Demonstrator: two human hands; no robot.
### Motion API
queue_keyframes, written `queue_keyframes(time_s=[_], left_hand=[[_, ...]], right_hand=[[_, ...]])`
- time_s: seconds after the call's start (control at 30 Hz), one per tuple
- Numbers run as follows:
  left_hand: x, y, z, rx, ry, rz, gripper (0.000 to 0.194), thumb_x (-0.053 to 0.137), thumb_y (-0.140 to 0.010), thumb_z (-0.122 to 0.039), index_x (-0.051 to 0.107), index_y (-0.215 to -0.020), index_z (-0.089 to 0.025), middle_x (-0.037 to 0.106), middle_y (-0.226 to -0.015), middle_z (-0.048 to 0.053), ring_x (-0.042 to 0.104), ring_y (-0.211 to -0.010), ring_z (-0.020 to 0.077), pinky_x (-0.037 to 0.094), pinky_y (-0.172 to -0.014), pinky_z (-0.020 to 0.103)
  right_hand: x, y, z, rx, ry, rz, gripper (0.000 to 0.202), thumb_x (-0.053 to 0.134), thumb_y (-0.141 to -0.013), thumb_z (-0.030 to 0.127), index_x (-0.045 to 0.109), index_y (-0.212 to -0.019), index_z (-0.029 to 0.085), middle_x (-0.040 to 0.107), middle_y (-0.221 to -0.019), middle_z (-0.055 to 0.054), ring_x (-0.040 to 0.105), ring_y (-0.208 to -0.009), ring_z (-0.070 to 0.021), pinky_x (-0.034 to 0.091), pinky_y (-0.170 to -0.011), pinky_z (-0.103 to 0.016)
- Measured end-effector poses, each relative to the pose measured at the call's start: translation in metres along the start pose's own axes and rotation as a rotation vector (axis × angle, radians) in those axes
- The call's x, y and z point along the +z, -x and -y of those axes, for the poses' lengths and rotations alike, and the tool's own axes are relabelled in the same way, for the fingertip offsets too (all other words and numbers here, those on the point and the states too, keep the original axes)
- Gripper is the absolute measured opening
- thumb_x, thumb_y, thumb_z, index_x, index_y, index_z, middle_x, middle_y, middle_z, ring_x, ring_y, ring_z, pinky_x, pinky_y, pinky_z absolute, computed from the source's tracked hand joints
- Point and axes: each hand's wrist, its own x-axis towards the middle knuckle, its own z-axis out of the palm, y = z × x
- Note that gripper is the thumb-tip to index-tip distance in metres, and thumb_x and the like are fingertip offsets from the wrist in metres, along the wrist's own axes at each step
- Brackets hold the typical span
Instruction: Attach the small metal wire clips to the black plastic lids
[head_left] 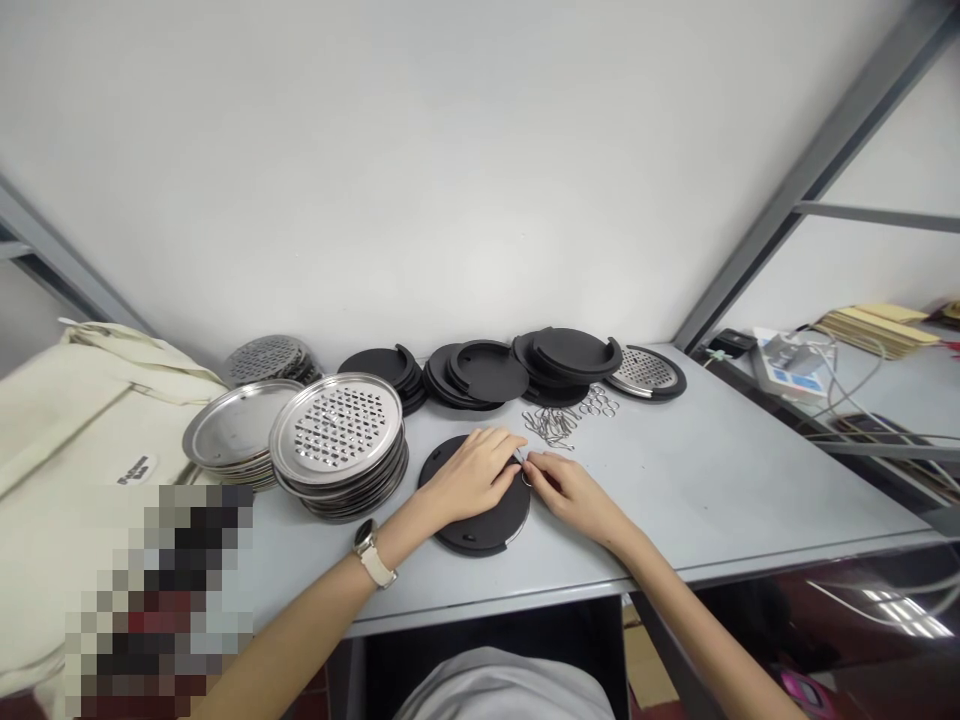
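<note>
In front of me a round black plastic base [491,525] lies flat on the table, a strip of silver edge showing at its lower right. My left hand [472,475] rests across it, thumb and fingers pinched at the base's right edge around a thin metal wire hook, mostly hidden by the fingers. Close beside it, my right hand [562,485] pinches a small metal ring [527,480] at the same edge. Behind the hands are a loose pile of wire hooks [551,427] and some small metal rings [599,401].
Stacked metal grater discs [337,435] and plain-looking metal discs [238,425] stand at left. Black bases [491,370] are piled along the wall. A grater disc in a black base [646,370] lies at right. A cream cloth bag [90,420] borders the table's left side.
</note>
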Motion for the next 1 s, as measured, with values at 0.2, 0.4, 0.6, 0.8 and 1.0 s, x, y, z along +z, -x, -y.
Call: queue_keyframes(time_s=[0.2,0.4,0.6,0.8,1.0], left_hand=[[-0.0009,-0.0004,-0.0011,-0.028,-0.027,0.008,0.017,0.044,-0.091,-0.019,0.052,-0.106,-0.019,0.055,-0.1,0.006,0.052,-0.097,0.021,0.041,-0.089,0.037],[-0.0014,-0.0006,-0.0018,-0.027,-0.023,0.017,0.017,0.044,-0.091,-0.018,0.052,-0.106,-0.019,0.056,-0.099,0.005,0.052,-0.096,0.0211,0.041,-0.088,0.038],[-0.0027,-0.0005,-0.0027,-0.021,-0.019,0.001,0.016,0.044,-0.09,-0.016,0.05,-0.104,-0.019,0.053,-0.105,0.006,0.05,-0.099,0.0211,0.041,-0.089,0.036],[-0.0019,-0.0007,-0.0021,0.001,-0.053,0.024,0.015,0.042,-0.091,-0.016,0.05,-0.103,-0.018,0.056,-0.1,0.005,0.05,-0.097,0.0209,0.039,-0.088,0.036],[-0.0022,-0.0003,-0.0021,0.005,-0.063,0.039,0.015,0.039,-0.093,-0.017,0.051,-0.102,-0.018,0.058,-0.098,0.005,0.051,-0.097,0.0209,0.037,-0.087,0.036]], right_hand=[[-0.0007,-0.0004,0.0019,0.002,-0.001,-0.004,0.029,0.033,-0.097,0.027,0.04,-0.069,0.02,0.048,-0.065,0.001,0.048,-0.064,-0.0146,0.036,-0.059,-0.025],[-0.0027,-0.0007,0.0067,0.022,-0.035,-0.011,0.033,0.032,-0.098,0.033,0.044,-0.07,0.02,0.053,-0.068,-0.001,0.049,-0.064,-0.015,0.039,-0.06,-0.027],[-0.0019,-0.0006,0.0047,0.028,-0.03,-0.011,0.032,0.033,-0.097,0.032,0.04,-0.068,0.02,0.049,-0.065,0.001,0.048,-0.063,-0.0148,0.038,-0.058,-0.026],[-0.0007,-0.0013,0.0031,0.01,-0.003,-0.009,0.031,0.033,-0.096,0.029,0.037,-0.066,0.021,0.045,-0.062,0.002,0.047,-0.062,-0.0149,0.036,-0.058,-0.026],[-0.0012,-0.0012,0.0034,0.002,-0.01,-0.013,0.031,0.034,-0.096,0.028,0.04,-0.067,0.02,0.048,-0.064,0.001,0.047,-0.062,-0.0148,0.037,-0.056,-0.026]])
